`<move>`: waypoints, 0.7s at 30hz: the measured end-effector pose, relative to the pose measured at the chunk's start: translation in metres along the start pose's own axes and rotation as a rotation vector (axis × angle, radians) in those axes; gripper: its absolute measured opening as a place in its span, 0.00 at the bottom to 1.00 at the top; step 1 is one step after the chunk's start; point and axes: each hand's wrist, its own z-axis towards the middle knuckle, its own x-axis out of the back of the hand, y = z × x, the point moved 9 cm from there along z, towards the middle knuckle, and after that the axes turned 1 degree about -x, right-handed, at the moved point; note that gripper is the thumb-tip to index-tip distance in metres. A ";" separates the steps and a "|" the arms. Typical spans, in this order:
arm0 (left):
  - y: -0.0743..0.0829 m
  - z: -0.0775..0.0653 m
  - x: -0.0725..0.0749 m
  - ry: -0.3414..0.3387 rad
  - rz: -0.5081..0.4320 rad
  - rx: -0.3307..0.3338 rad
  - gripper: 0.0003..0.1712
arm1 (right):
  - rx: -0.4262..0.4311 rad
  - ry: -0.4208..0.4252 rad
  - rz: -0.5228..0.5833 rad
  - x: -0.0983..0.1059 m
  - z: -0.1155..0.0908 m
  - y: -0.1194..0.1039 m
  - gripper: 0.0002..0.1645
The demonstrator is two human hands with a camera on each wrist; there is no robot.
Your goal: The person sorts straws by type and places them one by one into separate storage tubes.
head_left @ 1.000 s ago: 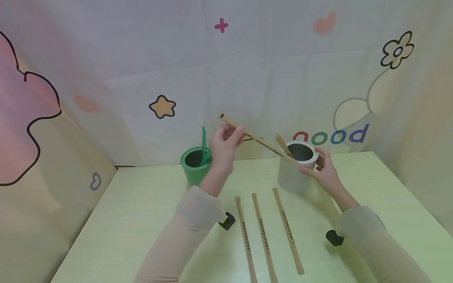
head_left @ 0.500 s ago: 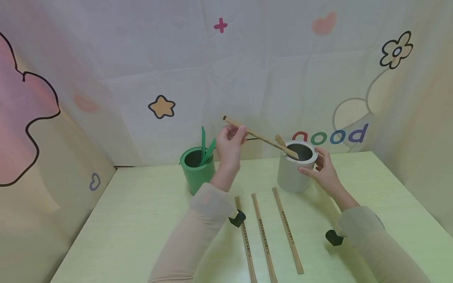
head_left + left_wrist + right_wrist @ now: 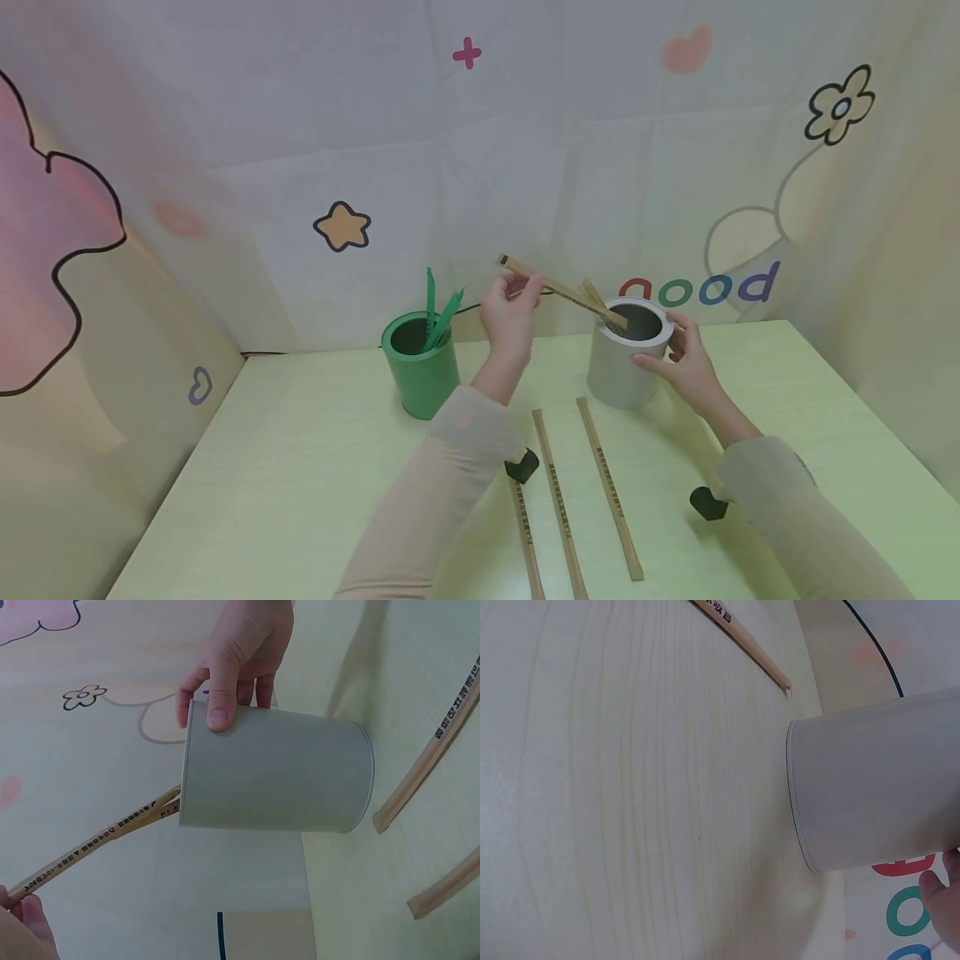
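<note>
My left hand (image 3: 512,321) pinches a brown paper-wrapped straw (image 3: 570,294) with printed lettering. The straw slants down to the right, its lower end inside the mouth of a light grey cup (image 3: 622,375). Another brown wrapped straw (image 3: 591,292) leans in that cup at its left rim. On the cup's right side, my right hand (image 3: 690,354) holds the rim between thumb and fingers. In the left wrist view, both straws meet at the rim of the cup (image 3: 277,772). Only the fingertips of the right hand (image 3: 945,900) show in the right wrist view.
To the left stands a green cup (image 3: 427,387) with green sticks (image 3: 450,312) upright in it. Several brown wrapped straws, one of them a straw (image 3: 611,492) at the right, lie lengthwise on the pale wooden table (image 3: 285,467). Behind hangs a printed cloth (image 3: 405,167).
My left hand has moved right and slightly down with the straw, whose lower end went from over the rim into the grey cup. The right hand and cup have stayed put.
</note>
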 end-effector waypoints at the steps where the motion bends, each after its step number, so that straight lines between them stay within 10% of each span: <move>1: -0.001 0.000 -0.001 0.003 0.020 -0.004 0.13 | 0.000 0.000 -0.001 0.000 0.000 0.000 0.53; 21: -0.015 -0.004 -0.028 -0.054 0.258 -0.031 0.10 | -0.019 0.011 -0.017 0.001 0.001 0.003 0.53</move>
